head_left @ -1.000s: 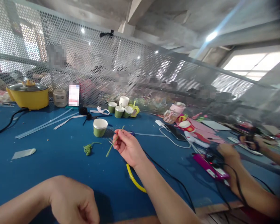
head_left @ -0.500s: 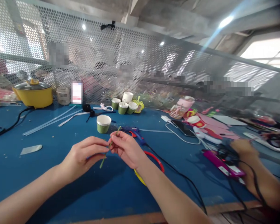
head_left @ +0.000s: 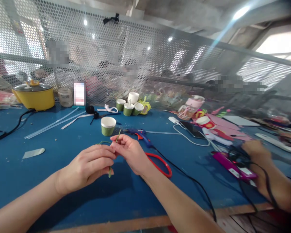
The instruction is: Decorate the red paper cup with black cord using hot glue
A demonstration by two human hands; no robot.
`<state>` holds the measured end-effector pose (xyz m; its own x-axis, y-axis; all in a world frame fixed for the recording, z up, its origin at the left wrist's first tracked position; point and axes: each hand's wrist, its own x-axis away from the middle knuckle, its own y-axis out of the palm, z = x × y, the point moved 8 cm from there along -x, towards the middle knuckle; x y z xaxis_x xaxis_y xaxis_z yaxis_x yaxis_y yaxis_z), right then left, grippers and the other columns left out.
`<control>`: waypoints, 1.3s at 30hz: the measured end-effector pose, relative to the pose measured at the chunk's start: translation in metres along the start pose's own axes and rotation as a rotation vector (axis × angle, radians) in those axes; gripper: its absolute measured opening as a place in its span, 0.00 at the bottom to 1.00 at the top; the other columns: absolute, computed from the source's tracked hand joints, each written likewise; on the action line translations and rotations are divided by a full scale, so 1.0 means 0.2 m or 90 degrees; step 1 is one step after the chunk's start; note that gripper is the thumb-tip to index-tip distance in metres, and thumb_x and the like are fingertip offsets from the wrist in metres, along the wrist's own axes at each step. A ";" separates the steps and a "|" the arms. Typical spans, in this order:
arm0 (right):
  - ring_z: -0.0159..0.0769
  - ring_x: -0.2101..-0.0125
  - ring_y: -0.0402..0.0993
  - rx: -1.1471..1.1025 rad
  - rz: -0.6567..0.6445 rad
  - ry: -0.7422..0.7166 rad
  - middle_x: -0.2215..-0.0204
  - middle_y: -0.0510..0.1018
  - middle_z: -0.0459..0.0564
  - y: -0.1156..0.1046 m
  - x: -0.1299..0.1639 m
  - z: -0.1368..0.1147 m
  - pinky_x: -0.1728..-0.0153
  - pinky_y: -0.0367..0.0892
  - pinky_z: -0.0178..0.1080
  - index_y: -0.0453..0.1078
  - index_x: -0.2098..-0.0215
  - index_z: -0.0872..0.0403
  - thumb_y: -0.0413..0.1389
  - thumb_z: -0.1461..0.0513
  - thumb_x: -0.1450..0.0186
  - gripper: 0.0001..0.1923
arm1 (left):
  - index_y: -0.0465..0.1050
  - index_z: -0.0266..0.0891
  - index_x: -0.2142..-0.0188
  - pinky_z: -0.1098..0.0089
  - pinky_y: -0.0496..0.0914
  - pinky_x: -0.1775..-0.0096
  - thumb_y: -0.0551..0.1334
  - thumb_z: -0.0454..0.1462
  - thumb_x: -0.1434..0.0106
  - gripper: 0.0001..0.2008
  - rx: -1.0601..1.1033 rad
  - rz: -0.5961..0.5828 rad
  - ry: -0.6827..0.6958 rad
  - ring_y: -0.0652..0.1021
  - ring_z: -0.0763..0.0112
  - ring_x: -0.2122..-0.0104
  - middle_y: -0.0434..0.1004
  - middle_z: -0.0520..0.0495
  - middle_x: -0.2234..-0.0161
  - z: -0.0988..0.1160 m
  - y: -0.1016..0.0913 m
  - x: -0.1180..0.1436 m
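One green stem (head_left: 117, 137), near-upright, tip away

The thin green stem (head_left: 116, 137) shows only at its two ends; its middle is hidden inside the pinch where the left hand (head_left: 87, 168) and the right hand (head_left: 129, 153) meet. Both forearms run off the bottom edge. Right of the stem, a co-worker's hand (head_left: 255, 152) is smeared by motion, and its forearm leaves the frame at the lower right corner. Beyond the stem, the perforated screen (head_left: 145, 64) veils the people behind it, and several patches there are blurred out. The yellow ring behind the right wrist is covered, only the red ring (head_left: 163, 165) showing.
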<state>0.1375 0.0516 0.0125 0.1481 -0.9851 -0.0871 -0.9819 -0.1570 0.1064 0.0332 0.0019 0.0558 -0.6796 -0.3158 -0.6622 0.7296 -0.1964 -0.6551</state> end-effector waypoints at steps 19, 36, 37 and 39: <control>0.27 0.81 0.69 0.138 0.013 -0.044 0.81 0.71 0.42 0.00 0.03 -0.05 0.78 0.67 0.33 0.69 0.67 0.56 0.54 0.61 0.43 0.08 | 0.67 0.35 0.73 0.63 0.70 0.61 0.54 0.39 0.39 0.10 0.532 0.205 -0.368 0.74 0.65 0.65 0.73 0.46 0.70 -0.27 0.01 0.07; 0.29 0.83 0.66 0.346 0.056 -0.158 0.80 0.71 0.45 -0.01 0.06 -0.10 0.81 0.64 0.34 0.71 0.63 0.54 0.51 0.60 0.40 0.11 | 0.67 0.35 0.76 0.69 0.67 0.65 0.58 0.42 0.42 0.12 0.682 0.104 -0.495 0.72 0.71 0.68 0.72 0.48 0.72 -0.31 0.11 0.08; 0.29 0.82 0.66 0.355 0.052 -0.170 0.80 0.71 0.46 -0.01 0.06 -0.10 0.81 0.64 0.34 0.72 0.63 0.53 0.51 0.59 0.39 0.10 | 0.67 0.35 0.76 0.69 0.67 0.65 0.58 0.42 0.42 0.12 0.684 0.101 -0.495 0.72 0.72 0.69 0.72 0.48 0.72 -0.31 0.11 0.08; 0.29 0.82 0.65 0.368 0.046 -0.184 0.81 0.70 0.46 -0.01 0.06 -0.10 0.81 0.63 0.33 0.72 0.66 0.53 0.50 0.58 0.39 0.10 | 0.67 0.35 0.77 0.70 0.66 0.66 0.58 0.42 0.42 0.13 0.676 0.102 -0.491 0.71 0.74 0.72 0.71 0.49 0.74 -0.31 0.11 0.08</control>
<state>0.1430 0.0393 0.0315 0.1205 -0.9207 -0.3711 -0.9053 0.0515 -0.4216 0.0337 0.0491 0.0086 -0.6210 -0.7776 -0.0984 0.7417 -0.6236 0.2468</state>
